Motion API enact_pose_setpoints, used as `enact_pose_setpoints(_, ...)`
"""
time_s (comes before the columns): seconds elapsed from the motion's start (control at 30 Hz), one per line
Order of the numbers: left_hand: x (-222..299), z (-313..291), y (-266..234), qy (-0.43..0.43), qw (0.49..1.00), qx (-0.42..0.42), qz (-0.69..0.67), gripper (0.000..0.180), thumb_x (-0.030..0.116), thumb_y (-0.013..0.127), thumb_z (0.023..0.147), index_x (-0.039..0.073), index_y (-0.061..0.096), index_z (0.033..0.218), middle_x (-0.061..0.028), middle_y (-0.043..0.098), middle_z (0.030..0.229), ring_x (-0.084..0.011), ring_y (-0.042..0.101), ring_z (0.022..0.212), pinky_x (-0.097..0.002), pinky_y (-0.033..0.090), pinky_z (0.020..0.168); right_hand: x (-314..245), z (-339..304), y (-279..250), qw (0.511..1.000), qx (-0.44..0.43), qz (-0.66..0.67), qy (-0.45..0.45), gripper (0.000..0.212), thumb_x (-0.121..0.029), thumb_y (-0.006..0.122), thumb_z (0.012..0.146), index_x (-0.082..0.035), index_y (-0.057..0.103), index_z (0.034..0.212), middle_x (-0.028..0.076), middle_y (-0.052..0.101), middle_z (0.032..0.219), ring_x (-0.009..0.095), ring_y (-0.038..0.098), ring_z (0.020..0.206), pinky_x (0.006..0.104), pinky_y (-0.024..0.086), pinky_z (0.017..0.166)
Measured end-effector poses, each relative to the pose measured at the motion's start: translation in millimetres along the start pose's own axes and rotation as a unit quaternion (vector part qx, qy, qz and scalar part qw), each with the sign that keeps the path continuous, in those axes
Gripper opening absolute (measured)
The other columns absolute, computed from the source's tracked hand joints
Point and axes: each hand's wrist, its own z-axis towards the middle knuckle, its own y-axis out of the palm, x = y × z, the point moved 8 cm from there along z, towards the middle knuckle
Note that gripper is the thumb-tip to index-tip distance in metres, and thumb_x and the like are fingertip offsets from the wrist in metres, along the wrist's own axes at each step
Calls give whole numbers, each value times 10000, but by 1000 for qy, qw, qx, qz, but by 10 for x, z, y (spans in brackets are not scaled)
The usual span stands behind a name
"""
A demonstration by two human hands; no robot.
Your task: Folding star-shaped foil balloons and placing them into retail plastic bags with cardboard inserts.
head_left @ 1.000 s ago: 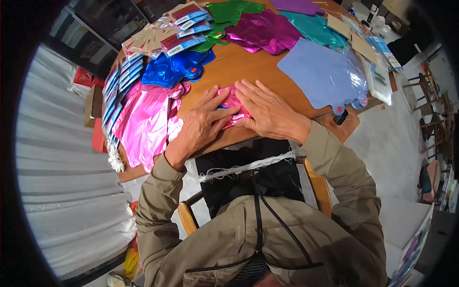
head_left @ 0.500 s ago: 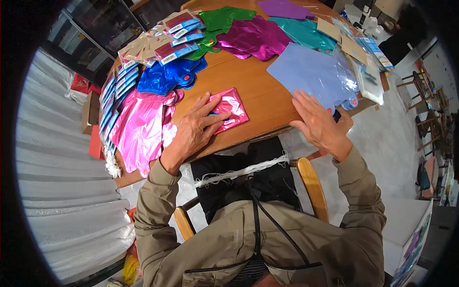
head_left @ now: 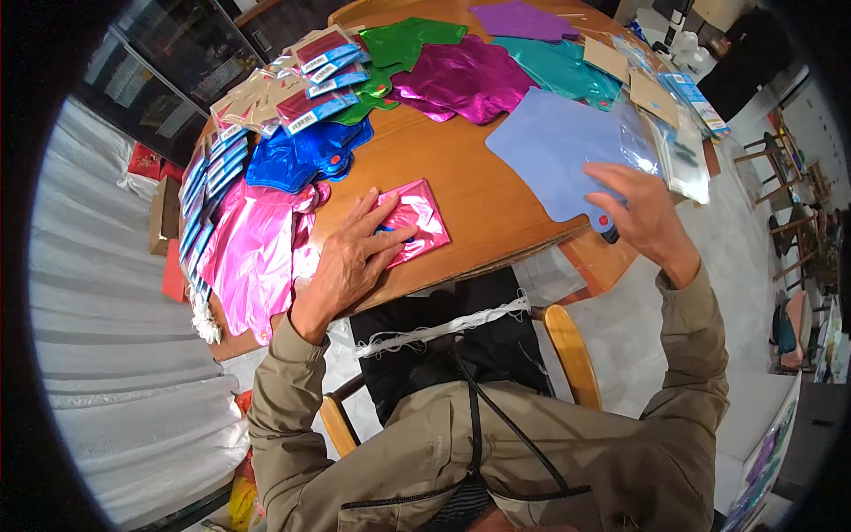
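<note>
My left hand lies with spread fingers on a pink foil balloon folded into a small flat packet near the table's front edge. A bit of blue shows under its fingers. To the right, my right hand is over the near right corner of a stack of pale blue flat foil balloons. Its fingers are bent and the thumb stands apart, with nothing visible between them. A red dot marks the stack's tab just below the thumb. Whether that hand touches the foil I cannot tell.
Shiny pink foil balloons and blue ones lie on the left, beside packaged packets. Green, magenta, teal and purple ones lie farther back. Cardboard pieces and clear bags sit at the right.
My right hand has moved right across the pale blue stack, and its fingers have gone from flat to bent. My left hand stays on the folded pink packet.
</note>
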Motion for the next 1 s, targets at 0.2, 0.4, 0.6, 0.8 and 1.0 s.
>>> enact_pose_setpoints(0.2, -13, 4, 8, -10, 1000, -10, -7, 348, 95, 755, 971, 160, 835, 1304, -112, 596, 1641, -418, 447, 1589, -476, 396, 1290, 1030, 274, -741, 989, 58, -129, 50, 388, -136, 760, 966, 11, 748, 1325, 135, 808, 1257, 326, 742, 1066, 392, 565, 956)
enact_pose_setpoints(0.4, 24, 48, -6, -12, 1000, -11, -10, 356, 87, 763, 960, 160, 838, 1300, -108, 597, 1641, -419, 442, 1592, -484, 390, 1292, 2354, 463, -1198, 959, 76, -272, 40, 416, -163, 771, 974, -4, 737, 1356, 138, 775, 1350, 359, 723, 1171, 444, 544, 1040)
enact_pose_setpoints(0.6, -8, 29, 0, -22, 1000, -10, -9, 357, 88, 762, 956, 163, 843, 1295, -107, 595, 1644, -423, 437, 1595, -496, 376, 1298, 2808, 746, -948, 976, 18, -201, 84, 342, -245, 749, 983, 17, 767, 1201, 149, 788, 1202, 364, 707, 1049, 432, 536, 933)
enact_pose_setpoints(0.8, -11, 54, 11, -21, 1000, -16, -14, 360, 87, 760, 955, 163, 843, 1296, -113, 589, 1649, -424, 434, 1597, -498, 367, 1303, 3153, 716, -936, 971, 18, -223, 79, 333, -266, 726, 1000, 27, 764, 1154, 153, 779, 1103, 332, 675, 924, 403, 514, 828)
enact_pose_setpoints(1.0, -7, 43, 4, -25, 999, -17, -17, 355, 88, 758, 960, 151, 840, 1300, -124, 581, 1654, -422, 432, 1599, -496, 366, 1304, 3116, 689, -1020, 971, 89, -194, 108, 263, -254, 683, 999, -3, 762, 1002, 99, 754, 958, 287, 634, 806, 404, 487, 751)
